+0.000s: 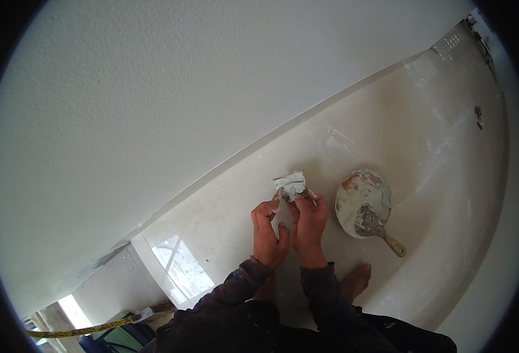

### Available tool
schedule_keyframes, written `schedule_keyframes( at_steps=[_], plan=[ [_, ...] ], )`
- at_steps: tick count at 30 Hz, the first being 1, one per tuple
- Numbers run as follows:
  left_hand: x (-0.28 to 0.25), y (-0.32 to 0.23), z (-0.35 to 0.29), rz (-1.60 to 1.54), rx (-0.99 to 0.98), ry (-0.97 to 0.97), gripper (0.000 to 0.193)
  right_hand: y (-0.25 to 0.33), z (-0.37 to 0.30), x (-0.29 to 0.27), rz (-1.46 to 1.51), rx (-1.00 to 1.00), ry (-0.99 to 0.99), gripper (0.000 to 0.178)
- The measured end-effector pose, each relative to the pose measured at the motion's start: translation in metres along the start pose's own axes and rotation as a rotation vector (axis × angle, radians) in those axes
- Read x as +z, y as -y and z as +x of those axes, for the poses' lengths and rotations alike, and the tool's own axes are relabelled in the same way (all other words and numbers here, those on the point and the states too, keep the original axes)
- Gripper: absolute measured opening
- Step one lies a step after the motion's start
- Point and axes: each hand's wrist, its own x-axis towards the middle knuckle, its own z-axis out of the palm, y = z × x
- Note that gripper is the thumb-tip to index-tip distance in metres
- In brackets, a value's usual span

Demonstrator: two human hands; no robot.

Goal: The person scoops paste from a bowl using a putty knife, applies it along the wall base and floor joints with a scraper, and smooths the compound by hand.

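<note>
A small flat scraper blade (290, 183), thickly smeared with whitish putty, is pinched at its lower right by my right hand (309, 230). My left hand (268, 238) is at the blade's left corner; its bent fingers have putty on their tips, and its thumb stands apart. Whether those fingertips press on the blade is hard to tell. To the right of my hands stands a round tub (343, 189) with pale putty in and around it. A putty knife (383, 229) lies across the tub, its coated blade in the putty and its handle over the rim.
A textured white wall (153, 88) runs diagonally on the left, with a baseboard (283, 128) along the pale, shiny floor (424, 135). My bare foot (356, 281) is below the tub. A yellow-black strap (89, 330) and a green-blue bag (124, 336) are at the lower left.
</note>
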Motion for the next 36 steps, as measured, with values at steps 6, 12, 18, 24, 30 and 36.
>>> schedule_keyframes(
  at_steps=[6, 12, 18, 24, 30, 36],
  plan=[
    [0.006, 0.003, 0.002, -0.133, -0.058, -0.007, 0.053, -0.008, -0.009, 0.008, -0.111, -0.049, 0.040, 0.029],
    [-0.002, -0.003, 0.010, -0.635, -0.342, 0.038, 0.050, -0.022, -0.012, 0.002, -0.411, -0.250, 0.137, 0.026],
    [-0.017, -0.013, 0.021, -1.029, -0.643, -0.088, 0.041, -0.034, -0.013, -0.005, -0.881, -0.544, 0.075, 0.020],
    [-0.045, -0.013, 0.020, -1.335, -0.711, -0.039, 0.037, -0.041, -0.018, -0.005, -0.929, -0.479, 0.144, 0.024],
    [-0.074, 0.039, 0.014, -0.285, -0.298, -0.509, 0.045, -0.034, -0.012, -0.009, -0.717, -0.464, 0.111, 0.024],
    [-0.034, 0.087, 0.048, 0.048, -0.244, -0.539, 0.049, -0.014, 0.001, -0.016, -0.681, -0.470, 0.065, 0.025]
  ],
)
